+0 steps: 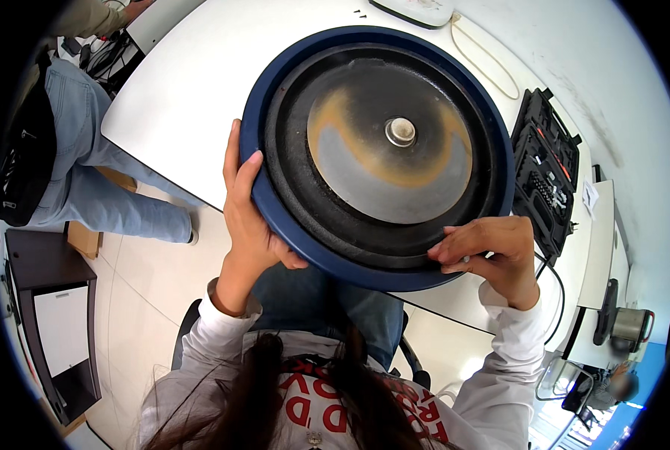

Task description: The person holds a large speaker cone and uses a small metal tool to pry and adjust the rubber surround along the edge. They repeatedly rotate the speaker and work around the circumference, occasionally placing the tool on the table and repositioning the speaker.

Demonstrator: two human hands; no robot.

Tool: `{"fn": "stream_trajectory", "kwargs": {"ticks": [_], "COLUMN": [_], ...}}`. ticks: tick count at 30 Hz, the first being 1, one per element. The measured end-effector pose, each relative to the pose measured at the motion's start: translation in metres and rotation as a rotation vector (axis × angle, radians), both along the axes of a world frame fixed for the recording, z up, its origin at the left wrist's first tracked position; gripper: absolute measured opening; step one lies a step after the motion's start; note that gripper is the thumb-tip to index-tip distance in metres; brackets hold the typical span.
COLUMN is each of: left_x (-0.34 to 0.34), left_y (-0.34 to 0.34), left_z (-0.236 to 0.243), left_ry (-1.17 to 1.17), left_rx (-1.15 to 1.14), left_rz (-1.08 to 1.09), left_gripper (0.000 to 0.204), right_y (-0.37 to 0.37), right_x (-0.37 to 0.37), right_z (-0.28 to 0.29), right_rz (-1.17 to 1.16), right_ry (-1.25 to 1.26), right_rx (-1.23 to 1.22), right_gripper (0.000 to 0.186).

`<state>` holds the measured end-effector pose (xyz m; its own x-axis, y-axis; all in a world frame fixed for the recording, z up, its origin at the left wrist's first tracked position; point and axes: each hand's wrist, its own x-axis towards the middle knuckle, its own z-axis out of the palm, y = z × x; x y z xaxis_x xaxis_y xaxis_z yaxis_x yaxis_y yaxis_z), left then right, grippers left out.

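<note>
A round appliance base [297, 240] with a dark blue rim is tilted up above the near edge of the white table. Inside its black ring lies a grey metal heating plate [380, 202] with brown heat stains and a silver round knob [400, 132] near its middle. My left hand [248, 202] grips the blue rim at the left, fingers outside and thumb laid along the edge. My right hand [492, 251] is at the lower right rim, its fingers pinched together against the inner edge. Whatever is between those fingertips is hidden.
An open black tool case [548, 169] with sockets and bits lies right of the base. Two small screws [360, 13] lie at the far edge of the white table [177, 97], near a white device [417, 9] with a cable. Another person [87, 150] stands at the left.
</note>
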<state>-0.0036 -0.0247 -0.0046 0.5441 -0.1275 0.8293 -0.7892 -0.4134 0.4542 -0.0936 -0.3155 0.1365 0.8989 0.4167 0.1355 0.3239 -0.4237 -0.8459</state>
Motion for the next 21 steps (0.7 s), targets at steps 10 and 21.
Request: {"fn": "stream_trajectory", "kwargs": {"ticks": [10,21], "left_x": [-0.002,-0.004], "left_y": [0.0,0.001], "left_z": [0.004,0.005], "left_ry": [0.011,0.029], "left_rx": [-0.018,-0.047], "left_rz": [0.007,0.02], "left_gripper": [0.116,0.113], "right_y": [0.007,0.054], "right_x": [-0.004,-0.043], "right_z": [0.001,-0.002], "right_rz": [-0.07,-0.543], "right_ry": [-0.022,-0.247], "right_rx": [-0.043,-0.203], "right_gripper": [0.015,0.013]}}
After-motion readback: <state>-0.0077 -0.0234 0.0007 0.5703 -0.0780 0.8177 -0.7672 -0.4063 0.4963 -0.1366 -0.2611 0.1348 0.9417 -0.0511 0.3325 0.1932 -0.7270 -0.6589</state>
